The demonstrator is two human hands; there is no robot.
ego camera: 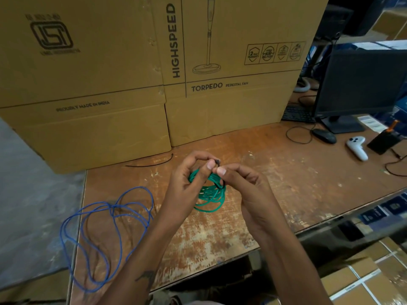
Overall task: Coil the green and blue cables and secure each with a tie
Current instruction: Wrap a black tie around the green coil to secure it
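Observation:
The green cable (210,195) is wound into a small coil, held just above the worn wooden table (286,186) at its middle. My left hand (189,183) grips the coil's left side. My right hand (242,181) pinches a black tie (218,162) at the top of the coil, thumbs of both hands meeting there. The blue cable (105,234) lies loose in wide loops at the table's left front, partly hanging over the edge. A second black tie (152,162) lies flat on the table by the boxes.
Large cardboard fan boxes (154,73) wall off the back of the table. To the right stand a monitor (356,84), keyboard (297,114), black mouse (324,135), white controller (357,147) and a black device (383,139). More boxes sit on the floor at the lower right.

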